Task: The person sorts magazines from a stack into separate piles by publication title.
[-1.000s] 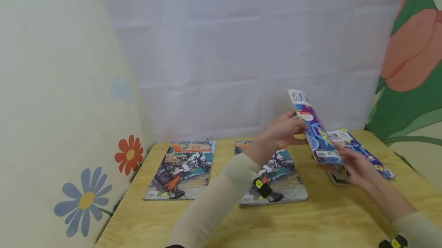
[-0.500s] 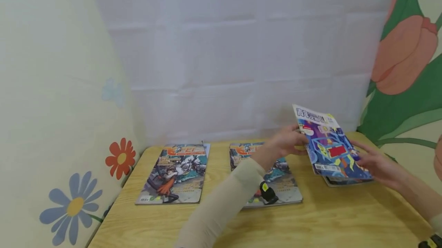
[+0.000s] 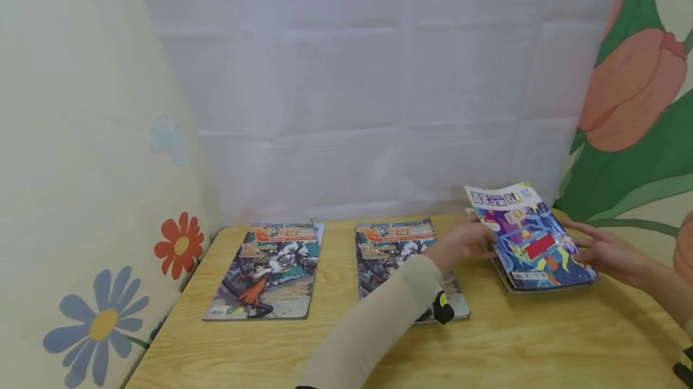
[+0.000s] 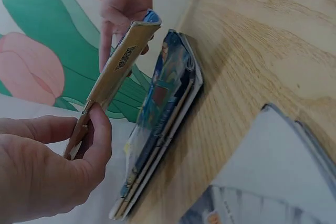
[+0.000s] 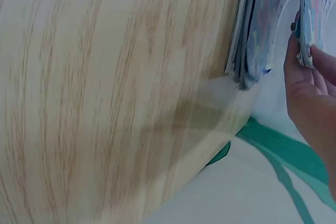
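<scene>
A magazine with a blue and purple cover is held over a small stack of magazines at the table's right. My left hand pinches its left edge; in the left wrist view, the thumb and fingers of that hand grip the spine of the magazine. On the opposite edge, my right hand holds it, with thumb and fingers on either side in the right wrist view. Both wrist views show a gap between it and the stack. The stack's top is mostly hidden in the head view.
Two more groups of magazines lie on the wooden table: a left pile and a middle pile, partly covered by my left sleeve. A white sheet hangs behind. Painted walls stand at both sides.
The held magazine has turned from steeply tilted to nearly flat, cover facing up, and come down over the right stack. My right hand has shifted from its lower corner to its right edge.
</scene>
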Available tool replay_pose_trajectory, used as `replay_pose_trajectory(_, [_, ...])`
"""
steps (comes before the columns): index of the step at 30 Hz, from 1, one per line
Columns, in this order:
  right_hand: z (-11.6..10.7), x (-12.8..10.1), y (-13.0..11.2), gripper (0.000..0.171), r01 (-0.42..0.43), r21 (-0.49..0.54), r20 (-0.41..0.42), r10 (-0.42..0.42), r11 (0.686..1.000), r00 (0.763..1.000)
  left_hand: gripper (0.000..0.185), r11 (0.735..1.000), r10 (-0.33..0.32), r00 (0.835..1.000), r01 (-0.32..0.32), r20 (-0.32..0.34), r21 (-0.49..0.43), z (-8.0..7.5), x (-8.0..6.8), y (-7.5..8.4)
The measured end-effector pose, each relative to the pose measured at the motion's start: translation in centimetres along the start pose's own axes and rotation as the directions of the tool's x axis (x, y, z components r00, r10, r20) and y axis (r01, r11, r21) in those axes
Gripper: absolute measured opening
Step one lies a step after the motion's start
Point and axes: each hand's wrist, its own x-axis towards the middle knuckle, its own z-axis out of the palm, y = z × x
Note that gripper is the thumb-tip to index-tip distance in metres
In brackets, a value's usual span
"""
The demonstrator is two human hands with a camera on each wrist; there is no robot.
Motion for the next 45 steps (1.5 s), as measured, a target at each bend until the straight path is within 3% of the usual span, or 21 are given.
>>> replay_pose_trajectory(9, [-1.8, -0.2, 1.6, 0.067, -0.032, -0.097, -0.022, 0.03, 0.995, 0.999, 0.052, 0.994, -0.049, 0.998, 0.044, -0.047, -0.096, 0.8, 1.2, -2.0])
replay_pose_trajectory(15, [-2.0, 0.2, 1.6, 0.075, -0.093, -0.184, -0.119, 0.071, 0.978, 0.99, 0.046, 0.995, -0.015, 0.991, 0.001, -0.131, -0.101, 1.5, 2.1, -2.8])
replay_pose_trajectory(21, [-1.4, 0.8, 0.9, 0.076, -0.148, -0.247, -0.192, 0.101, 0.958, 0.976, 0.036, 0.998, 0.031, 0.973, -0.044, -0.231, -0.053, 1.7, 2.8, -3.0])
replay_pose_trajectory(25, [-1.3, 1.1, 0.6, 0.076, -0.166, -0.25, -0.207, 0.115, 0.954, 0.972, 0.042, 0.998, 0.045, 0.965, -0.054, -0.257, -0.031, 1.6, 3.1, -3.2])
replay_pose_trajectory(34, [-0.8, 1.3, 0.8, 0.065, -0.154, -0.228, -0.233, 0.1, 0.961, 0.967, 0.035, 0.98, 0.138, 0.932, -0.079, -0.334, 0.185, 1.8, 3.4, -4.3])
replay_pose_trajectory(45, [-0.3, 1.2, 1.1, 0.063, -0.233, -0.264, -0.362, 0.128, 0.936, 0.923, 0.04, 0.975, 0.143, 0.927, -0.071, -0.347, 0.21, 1.8, 2.8, -4.4])
